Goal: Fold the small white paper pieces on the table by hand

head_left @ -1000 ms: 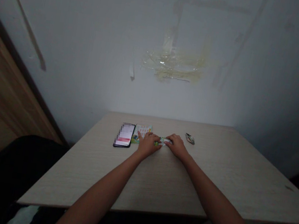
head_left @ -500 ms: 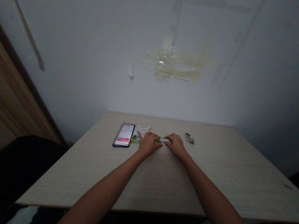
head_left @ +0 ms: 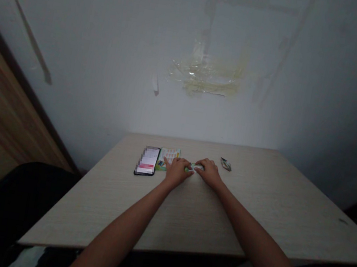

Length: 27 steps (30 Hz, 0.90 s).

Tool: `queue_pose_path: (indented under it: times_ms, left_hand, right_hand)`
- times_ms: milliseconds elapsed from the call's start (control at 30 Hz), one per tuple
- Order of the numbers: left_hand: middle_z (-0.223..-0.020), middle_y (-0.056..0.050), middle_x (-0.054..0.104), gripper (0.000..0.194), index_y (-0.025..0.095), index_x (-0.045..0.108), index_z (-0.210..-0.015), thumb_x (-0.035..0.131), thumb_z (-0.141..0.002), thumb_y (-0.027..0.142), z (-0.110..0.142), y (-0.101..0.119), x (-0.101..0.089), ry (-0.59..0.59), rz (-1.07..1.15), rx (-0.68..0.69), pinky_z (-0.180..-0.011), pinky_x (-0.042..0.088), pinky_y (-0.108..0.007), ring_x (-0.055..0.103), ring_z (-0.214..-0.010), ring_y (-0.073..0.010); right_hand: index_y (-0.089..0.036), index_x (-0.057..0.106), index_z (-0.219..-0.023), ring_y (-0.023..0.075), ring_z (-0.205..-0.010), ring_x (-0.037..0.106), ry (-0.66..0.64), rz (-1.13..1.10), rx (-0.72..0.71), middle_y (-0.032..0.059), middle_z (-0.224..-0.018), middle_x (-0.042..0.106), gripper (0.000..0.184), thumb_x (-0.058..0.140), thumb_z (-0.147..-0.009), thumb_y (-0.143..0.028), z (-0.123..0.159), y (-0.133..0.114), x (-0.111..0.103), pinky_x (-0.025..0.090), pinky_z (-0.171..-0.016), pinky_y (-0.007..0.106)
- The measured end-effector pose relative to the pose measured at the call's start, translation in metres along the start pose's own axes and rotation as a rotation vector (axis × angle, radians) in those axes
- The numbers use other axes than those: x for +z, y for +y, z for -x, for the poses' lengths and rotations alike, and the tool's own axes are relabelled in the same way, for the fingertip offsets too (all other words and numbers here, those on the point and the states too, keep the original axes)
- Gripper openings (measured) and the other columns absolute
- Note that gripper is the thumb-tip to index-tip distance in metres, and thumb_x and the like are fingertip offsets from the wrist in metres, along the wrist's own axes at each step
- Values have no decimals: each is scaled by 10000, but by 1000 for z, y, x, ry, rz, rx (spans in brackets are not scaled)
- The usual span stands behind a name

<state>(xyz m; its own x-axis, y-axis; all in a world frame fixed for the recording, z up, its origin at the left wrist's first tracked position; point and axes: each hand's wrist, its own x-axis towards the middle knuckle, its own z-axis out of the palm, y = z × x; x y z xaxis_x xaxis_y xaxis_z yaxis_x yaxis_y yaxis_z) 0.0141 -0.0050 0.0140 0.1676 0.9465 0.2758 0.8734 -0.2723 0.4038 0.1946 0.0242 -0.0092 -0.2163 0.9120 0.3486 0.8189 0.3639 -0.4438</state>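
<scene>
Barely anything shifts: the left hand and right hand stay closed in narrow pinches on a small folded green-and-white paper strip on the pale wood-grain tabletop.

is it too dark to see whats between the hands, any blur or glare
In the head view the room is dim with dark corners, and the small green and white item between the left hand and right hand is too soft to read. Also in the head view, the screen of the phone is pixelated and the tape on the wall glints.
</scene>
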Motion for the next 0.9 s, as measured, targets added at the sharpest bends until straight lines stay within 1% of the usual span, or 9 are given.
queue_pose_path:
  times_ms: [100, 267, 433, 533, 700, 900]
  left_hand:
    - [-1201, 9, 695, 157, 306, 712, -899, 685, -817, 436, 0, -1, 1, 14, 30, -2, -1090, -71, -761, 476, -1272, -303]
    - [-1173, 19, 705, 146, 303, 714, -875, 695, -810, 432, 0, -4, 5, 47, 61, 17, -1073, -82, -773, 495, -1248, -301]
    - [-1181, 16, 704, 148, 302, 717, -887, 692, -813, 428, 0, -4, 6, 49, 62, 16, -1085, -99, -752, 494, -1248, -293]
    - [-1181, 19, 706, 145, 308, 715, -902, 698, -811, 420, 0, -4, 6, 53, 70, 17, -1077, -115, -755, 493, -1248, -285]
    - [-1186, 9, 707, 167, 330, 729, -939, 687, -817, 437, 1, -2, 5, 39, 61, 9, -1072, -113, -762, 491, -1248, -302]
    - [-1199, 13, 700, 185, 375, 744, -985, 667, -835, 449, 3, -2, 4, 31, 35, 25, -1071, -100, -767, 480, -1255, -312]
  right_hand:
    - [-222, 651, -1053, 237, -1020, 543, 36, -42, -11, 60, -1064, 665, 240, 664, -851, -349, 1, 0, 0, 393, -875, 349]
    - [-202, 685, -918, 209, -934, 590, 49, -190, -76, 48, -940, 696, 116, 628, -856, -281, 2, 6, -6, 426, -859, 330]
    - [-201, 747, -895, 207, -937, 644, 32, -280, -114, 59, -946, 735, 152, 607, -847, -236, 3, 14, -11, 455, -891, 334]
    - [-203, 763, -902, 208, -927, 655, 16, -278, -132, 65, -942, 740, 160, 619, -847, -246, 2, 16, -10, 468, -889, 337]
    - [-193, 774, -927, 208, -943, 646, 13, -231, -139, 78, -950, 731, 166, 631, -860, -240, 0, 17, -8, 465, -923, 346]
    - [-192, 778, -941, 198, -957, 640, 5, -189, -126, 78, -964, 722, 157, 643, -869, -232, 0, 17, -7, 462, -922, 323]
